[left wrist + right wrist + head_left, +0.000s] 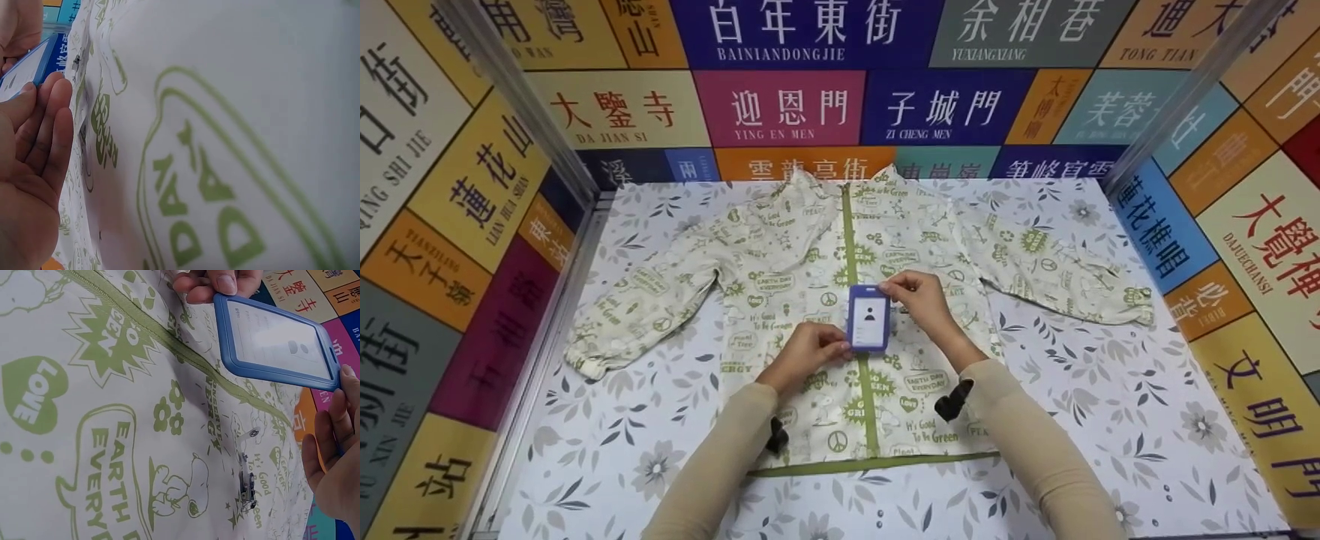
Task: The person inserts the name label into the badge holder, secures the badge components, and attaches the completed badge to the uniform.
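Observation:
A blue badge holder (870,346) with a white card showing a dark figure icon is held over the middle of a spread jacket (780,300). My left hand (808,351) pinches its lower left corner between thumb and fingers. At the upper right corner, near the slot, my right hand (922,300) pinches it. The jacket is white with green print and a green front zipper (851,247), closed down the middle. In the right wrist view a small metal clip with a clear strap (247,478) lies on the jacket beneath the badge holder (225,346).
The jacket lies on a table (1080,420) covered in a grey floral print, its sleeves (641,300) spread to both sides. Panels with coloured blocks of Chinese lettering (787,105) stand at the back and sides. Dark wrist devices (954,400) sit at both cuffs.

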`<state>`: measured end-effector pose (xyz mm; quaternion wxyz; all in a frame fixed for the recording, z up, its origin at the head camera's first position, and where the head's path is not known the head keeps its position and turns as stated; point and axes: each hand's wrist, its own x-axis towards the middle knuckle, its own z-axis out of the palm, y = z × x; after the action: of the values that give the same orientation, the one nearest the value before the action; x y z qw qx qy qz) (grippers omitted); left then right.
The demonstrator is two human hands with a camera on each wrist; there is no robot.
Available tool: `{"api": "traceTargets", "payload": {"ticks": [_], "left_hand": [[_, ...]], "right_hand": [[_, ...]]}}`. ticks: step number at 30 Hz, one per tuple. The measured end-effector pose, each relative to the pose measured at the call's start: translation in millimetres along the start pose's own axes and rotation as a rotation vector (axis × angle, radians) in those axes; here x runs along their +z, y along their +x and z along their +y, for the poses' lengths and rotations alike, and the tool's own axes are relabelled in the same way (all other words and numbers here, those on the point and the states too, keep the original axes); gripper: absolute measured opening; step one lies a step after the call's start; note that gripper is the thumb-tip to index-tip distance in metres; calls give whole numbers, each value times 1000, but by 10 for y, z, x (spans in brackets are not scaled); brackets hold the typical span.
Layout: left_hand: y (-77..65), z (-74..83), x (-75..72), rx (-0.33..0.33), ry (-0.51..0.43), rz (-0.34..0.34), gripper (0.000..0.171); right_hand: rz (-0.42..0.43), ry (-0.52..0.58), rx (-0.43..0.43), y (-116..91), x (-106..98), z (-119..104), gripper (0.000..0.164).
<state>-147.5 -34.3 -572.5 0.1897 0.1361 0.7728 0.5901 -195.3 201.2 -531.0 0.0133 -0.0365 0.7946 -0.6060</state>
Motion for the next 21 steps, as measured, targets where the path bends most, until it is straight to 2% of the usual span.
{"api": "traceTargets", "payload": {"ticks": [4,9,15,21], "left_hand": [[-9,-20,9,-15,-22,-15,12],[-5,-40,6,-16,3,-19,11],[-9,-60,-2,3,-5,-36,15],[-4,-51,8,11,10,-14,15]], "right_hand": [[4,4,-3,-1,16,31,22],[11,-4,18,1,24,35,23],[23,-14,52,0,31,24,21],[25,-17,43,-5,25,40,23]]}}
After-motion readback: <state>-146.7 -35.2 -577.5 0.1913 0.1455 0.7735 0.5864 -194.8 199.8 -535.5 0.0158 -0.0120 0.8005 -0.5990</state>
